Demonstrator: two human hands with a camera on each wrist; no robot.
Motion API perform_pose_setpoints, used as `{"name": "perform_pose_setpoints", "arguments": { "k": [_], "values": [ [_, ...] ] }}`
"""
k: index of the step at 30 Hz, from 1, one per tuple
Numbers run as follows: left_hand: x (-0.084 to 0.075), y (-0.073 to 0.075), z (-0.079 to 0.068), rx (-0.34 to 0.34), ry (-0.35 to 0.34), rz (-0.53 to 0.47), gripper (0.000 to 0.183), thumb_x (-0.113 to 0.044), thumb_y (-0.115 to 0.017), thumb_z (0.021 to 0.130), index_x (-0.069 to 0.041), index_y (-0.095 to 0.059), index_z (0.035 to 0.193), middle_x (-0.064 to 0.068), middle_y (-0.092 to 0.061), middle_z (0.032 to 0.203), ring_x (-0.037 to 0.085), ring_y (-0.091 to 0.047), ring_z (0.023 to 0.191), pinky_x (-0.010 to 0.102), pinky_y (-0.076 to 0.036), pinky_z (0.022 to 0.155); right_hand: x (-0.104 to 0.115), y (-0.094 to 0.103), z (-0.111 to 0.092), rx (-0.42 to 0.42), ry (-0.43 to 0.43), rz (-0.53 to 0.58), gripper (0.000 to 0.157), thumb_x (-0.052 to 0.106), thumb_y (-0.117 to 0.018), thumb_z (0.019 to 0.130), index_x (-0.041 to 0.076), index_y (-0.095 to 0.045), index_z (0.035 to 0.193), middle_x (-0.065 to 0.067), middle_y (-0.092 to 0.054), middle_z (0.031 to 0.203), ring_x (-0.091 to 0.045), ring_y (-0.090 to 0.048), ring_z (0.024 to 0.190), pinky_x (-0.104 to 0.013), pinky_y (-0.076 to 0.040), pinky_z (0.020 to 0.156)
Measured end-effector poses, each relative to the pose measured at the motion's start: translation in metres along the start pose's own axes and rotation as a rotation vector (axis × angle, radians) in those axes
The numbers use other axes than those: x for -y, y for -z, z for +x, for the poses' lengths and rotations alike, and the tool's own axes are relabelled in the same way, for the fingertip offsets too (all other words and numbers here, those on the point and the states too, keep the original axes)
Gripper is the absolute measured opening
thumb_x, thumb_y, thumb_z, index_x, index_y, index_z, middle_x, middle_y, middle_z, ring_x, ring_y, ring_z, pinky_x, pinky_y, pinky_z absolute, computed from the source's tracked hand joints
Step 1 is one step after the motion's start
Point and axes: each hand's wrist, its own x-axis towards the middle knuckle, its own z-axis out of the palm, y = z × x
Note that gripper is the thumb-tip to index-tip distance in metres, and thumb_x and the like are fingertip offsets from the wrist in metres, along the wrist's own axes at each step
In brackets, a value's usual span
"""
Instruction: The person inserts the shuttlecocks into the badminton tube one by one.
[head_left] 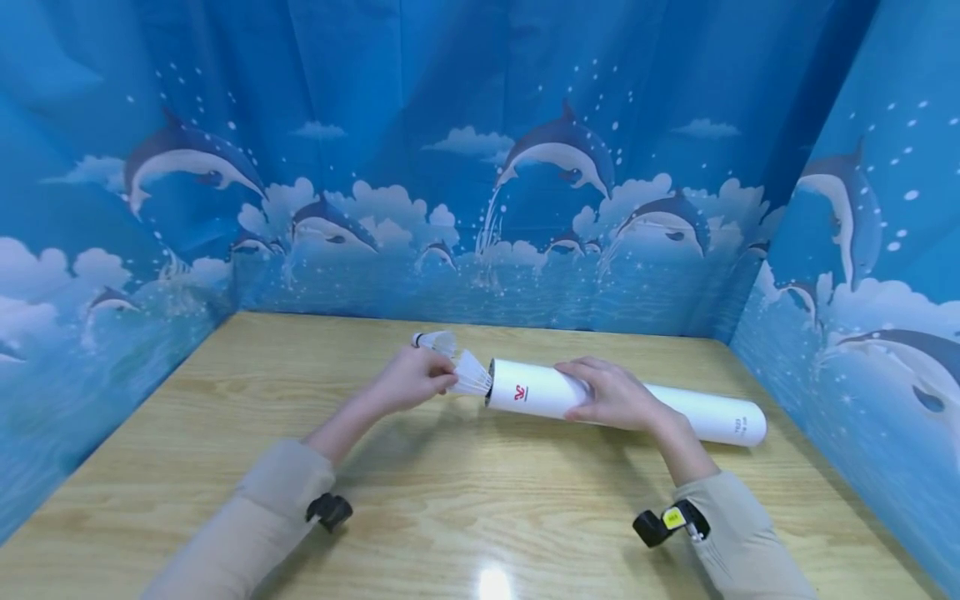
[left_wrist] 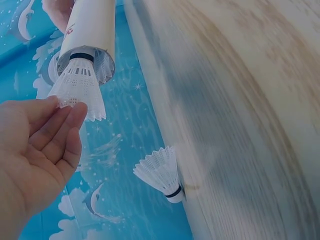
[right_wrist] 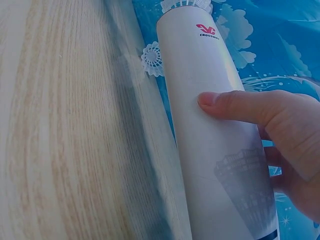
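My left hand (head_left: 414,379) pinches the feathered skirt of a white shuttlecock (left_wrist: 79,90) between thumb and fingers. Its black-banded head end points into the open mouth of a white tube (head_left: 534,388); the cork itself is hidden inside. More white skirt shows within the mouth. My right hand (head_left: 611,393) grips the tube around its middle, thumb on the near side, as the right wrist view shows (right_wrist: 270,120). A second shuttlecock (left_wrist: 161,172) lies on the table just beyond my left hand, its skirt toward the tube.
The tube lies across the wooden table (head_left: 450,517), its far end (head_left: 742,423) toward the right edge. Blue curtains (head_left: 420,167) printed with dolphins stand along the back and both sides. Black wrist cameras (head_left: 330,510) sit at both sleeves.
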Motion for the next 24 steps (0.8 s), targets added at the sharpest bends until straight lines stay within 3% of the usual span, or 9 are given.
{"name": "perform_pose_setpoints", "arguments": {
  "k": [12, 24],
  "values": [
    [-0.002, -0.014, 0.004, -0.051, -0.064, 0.048, 0.011, -0.012, -0.066, 0.085, -0.002, -0.070, 0.087, 0.002, -0.068, 0.077, 0.011, -0.061, 0.068, 0.025, -0.050, 0.065, 0.001, 0.001, 0.000, -0.002, -0.003, 0.007, 0.070, 0.034, -0.079, 0.073, 0.011, -0.050, 0.133, -0.013, -0.053, 0.128, -0.033, -0.052, 0.110, -0.050, -0.047, 0.083],
    [-0.008, -0.025, 0.009, -0.063, -0.090, 0.020, 0.010, -0.007, -0.064, 0.086, 0.000, -0.070, 0.091, 0.008, -0.069, 0.083, 0.014, -0.063, 0.072, 0.024, -0.051, 0.066, 0.000, 0.000, 0.000, -0.015, 0.005, 0.014, 0.071, 0.031, -0.080, 0.071, 0.011, -0.051, 0.133, -0.013, -0.053, 0.127, -0.033, -0.053, 0.110, -0.050, -0.047, 0.083]
  ]
}}
